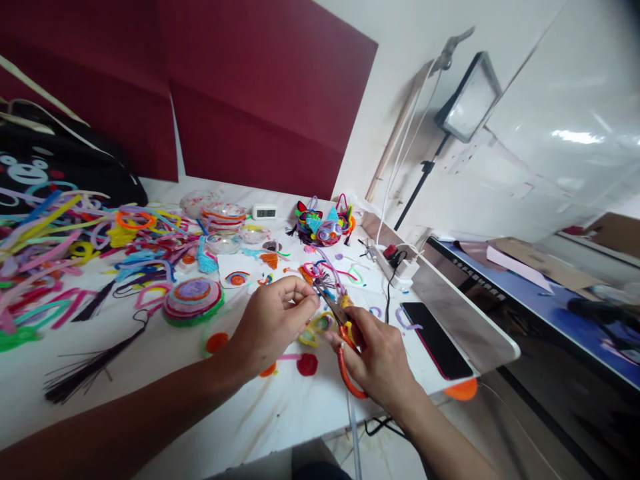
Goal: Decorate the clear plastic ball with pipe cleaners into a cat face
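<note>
Over the white worktop (220, 423), my right hand (383, 350) has fingers curled round orange-handled metal scissors (339, 312), blades towards eleven o'clock; at its nine, my left hand (273, 320) pinches fingers together (on what, I can't tell remotely).

Single head-worn camera; looks forward and down over white table (250, 417), slightly tilted; left hand (273, 320), right hand (383, 353) close, white wall (405, 33) beyond
</note>
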`<state>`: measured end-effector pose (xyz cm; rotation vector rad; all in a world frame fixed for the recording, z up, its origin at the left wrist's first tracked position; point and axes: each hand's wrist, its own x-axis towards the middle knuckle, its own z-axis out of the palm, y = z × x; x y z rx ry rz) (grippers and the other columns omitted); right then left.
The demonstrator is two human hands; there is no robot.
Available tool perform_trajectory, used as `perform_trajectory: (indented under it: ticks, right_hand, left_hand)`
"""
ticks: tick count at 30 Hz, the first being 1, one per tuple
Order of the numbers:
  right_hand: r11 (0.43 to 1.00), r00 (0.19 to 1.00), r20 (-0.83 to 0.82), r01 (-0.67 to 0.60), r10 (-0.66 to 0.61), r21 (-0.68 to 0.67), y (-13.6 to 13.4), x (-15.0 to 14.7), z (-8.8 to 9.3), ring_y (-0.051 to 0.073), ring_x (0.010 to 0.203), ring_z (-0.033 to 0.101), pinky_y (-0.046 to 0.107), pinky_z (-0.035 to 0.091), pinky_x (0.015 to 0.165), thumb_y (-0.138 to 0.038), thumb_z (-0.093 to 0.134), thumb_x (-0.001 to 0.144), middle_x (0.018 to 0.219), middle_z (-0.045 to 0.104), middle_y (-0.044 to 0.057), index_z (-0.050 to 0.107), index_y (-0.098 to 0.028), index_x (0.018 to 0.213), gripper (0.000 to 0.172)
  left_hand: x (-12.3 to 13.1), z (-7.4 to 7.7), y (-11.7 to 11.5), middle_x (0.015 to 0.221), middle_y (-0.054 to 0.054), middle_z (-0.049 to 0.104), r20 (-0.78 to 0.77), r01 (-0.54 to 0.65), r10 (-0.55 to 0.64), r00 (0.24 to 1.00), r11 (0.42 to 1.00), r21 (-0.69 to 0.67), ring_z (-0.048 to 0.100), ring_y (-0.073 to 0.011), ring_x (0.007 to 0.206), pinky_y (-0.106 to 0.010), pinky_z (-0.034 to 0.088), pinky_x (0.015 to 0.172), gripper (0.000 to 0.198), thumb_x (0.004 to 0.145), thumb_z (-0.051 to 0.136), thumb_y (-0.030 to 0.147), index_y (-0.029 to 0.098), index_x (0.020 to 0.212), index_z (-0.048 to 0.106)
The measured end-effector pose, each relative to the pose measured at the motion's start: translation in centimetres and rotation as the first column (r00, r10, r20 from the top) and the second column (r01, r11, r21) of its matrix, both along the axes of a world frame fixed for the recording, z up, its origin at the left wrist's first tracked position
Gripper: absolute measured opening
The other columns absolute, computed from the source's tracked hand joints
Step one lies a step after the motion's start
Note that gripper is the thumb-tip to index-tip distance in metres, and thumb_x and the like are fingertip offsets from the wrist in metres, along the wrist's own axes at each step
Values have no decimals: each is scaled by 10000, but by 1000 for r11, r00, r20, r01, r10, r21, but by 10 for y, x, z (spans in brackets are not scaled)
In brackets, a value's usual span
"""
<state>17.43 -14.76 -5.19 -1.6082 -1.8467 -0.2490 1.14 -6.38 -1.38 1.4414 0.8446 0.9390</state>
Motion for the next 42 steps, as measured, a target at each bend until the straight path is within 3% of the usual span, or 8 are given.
perform_trajectory:
  ticks: [7, 16, 19, 24, 30, 38, 40, 42]
  right_hand:
    - [994, 973, 225, 31, -55, 107, 6, -1, 2, 138, 486, 532, 265, 324, 514, -380, 476, 953, 578, 587, 7, 582, -168, 770, 299]
    - [996, 927, 367, 59, -81, 73, 30, 1, -2, 145, 460, 552, 289, 244, 488, -258, 462, 932, 589, 635, 21, 593, -169, 769, 227]
    - [975, 915, 370, 205, -159, -89, 47, 7, 10, 189, 494, 608, 279, 246, 491, -407, 452, 952, 616, 680, 57, 639, -171, 860, 315]
    - [823, 834, 476, 463, -279, -329, 77, 41, 27, 290, 766, 706, 313, 390, 579, -502, 448, 943, 840, 740, 143, 678, -204, 1052, 393]
    - [742, 824, 477, 520, -305, -423, 91, 90, 14, 315, 859, 707, 339, 458, 635, -442, 585, 874, 934, 737, 161, 691, -187, 1105, 360]
    - [862, 936, 277, 318, -218, -395, 72, 69, 28, 192, 938, 673, 265, 481, 766, -206, 521, 917, 1064, 708, 104, 681, -181, 1098, 242]
    - [935, 999, -30, 0, -11, -355, 62, 46, 32, 134, 852, 665, 211, 481, 724, -224, 509, 939, 976, 725, 55, 686, -179, 1024, 202]
    - [934, 923, -344, -263, 171, -242, 53, 26, 34, 129, 763, 650, 211, 476, 658, -293, 564, 916, 887, 726, 43, 688, -157, 961, 190]
  left_hand:
    - [2, 0, -1, 447, 82, 465, 21, -7, 8, 1000, 998, -57, 358, -41, 328, -173, 238, 331, 126, 663, 628, 274, 182, 664, 542]
    - [3, -1, 13, 449, 102, 410, 94, 10, 10, 996, 978, -209, 295, -18, 315, -153, 209, 313, 110, 677, 617, 230, 170, 682, 525]
    - [2, -8, 24, 461, 100, 404, 67, -9, 18, 998, 992, -123, 324, -29, 323, -154, 243, 315, 136, 724, 613, 268, 174, 691, 520]
    - [0, -28, 43, 628, 62, 553, -61, -52, 60, 996, 989, 140, 496, -71, 350, -172, 341, 305, 161, 783, 601, 351, 200, 802, 550]
    - [-4, -30, 44, 498, 31, 591, -178, 57, -5, 984, 957, 283, 601, -137, 426, -213, 484, 430, 99, 806, 563, 277, 194, 801, 618]
    - [-2, -21, 34, 820, -54, 762, -299, 27, 170, 939, 830, 557, 738, -200, 745, -266, 576, 700, 211, 778, 547, 232, 187, 912, 703]
    - [-2, -18, 30, 813, -46, 769, -309, 25, 201, 930, 802, 596, 738, -192, 744, -255, 575, 709, 199, 772, 561, 224, 190, 902, 708]
    - [-2, -16, 26, 810, -43, 774, -300, 29, 211, 930, 773, 634, 735, -178, 713, -244, 577, 695, 187, 786, 567, 228, 184, 902, 705]
